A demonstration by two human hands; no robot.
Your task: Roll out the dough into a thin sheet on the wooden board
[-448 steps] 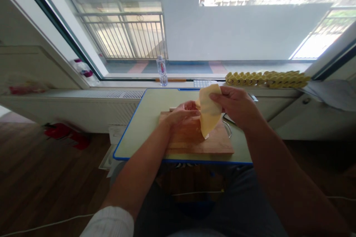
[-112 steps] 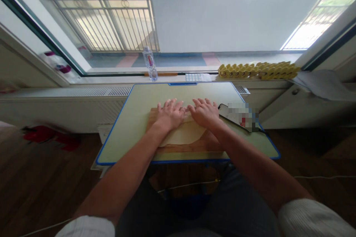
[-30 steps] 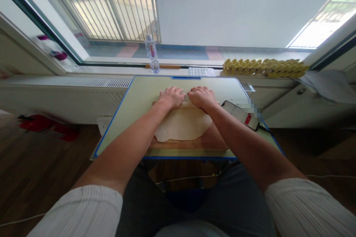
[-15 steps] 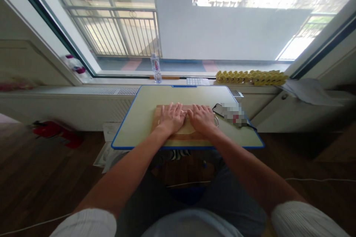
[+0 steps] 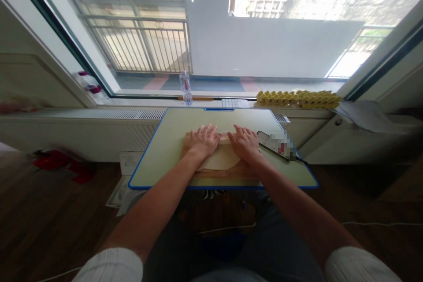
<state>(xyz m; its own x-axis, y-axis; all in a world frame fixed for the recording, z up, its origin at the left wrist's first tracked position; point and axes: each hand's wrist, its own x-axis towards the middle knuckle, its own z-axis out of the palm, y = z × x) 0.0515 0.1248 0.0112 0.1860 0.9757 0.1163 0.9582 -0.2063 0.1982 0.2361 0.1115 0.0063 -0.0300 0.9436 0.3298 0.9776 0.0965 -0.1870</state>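
Observation:
A wooden cutting board (image 5: 228, 173) lies on the small table, with a pale, flat, rounded sheet that looks like dough (image 5: 220, 159) on it. Across the far part of the sheet runs a light wooden bar, apparently a rolling pin (image 5: 225, 139), mostly covered by my hands. My left hand (image 5: 204, 140) rests palm down over its left part, fingers stretched forward and spread. Over the right part lies my right hand (image 5: 244, 142), also flat with the fingers extended. Neither hand is wrapped round anything.
The blue-edged table (image 5: 158, 158) stands below the window. A phone (image 5: 276, 145) with a cable lies right of the board. On the sill are a plastic bottle (image 5: 185, 89) and a yellow scalloped object (image 5: 297, 99). A red fire extinguisher (image 5: 62, 163) is on the floor at left.
Both hands remain flat over the bar, while the right one has shifted slightly away from the left. More of the pale sheet shows between my arms. The camera view has tilted a little.

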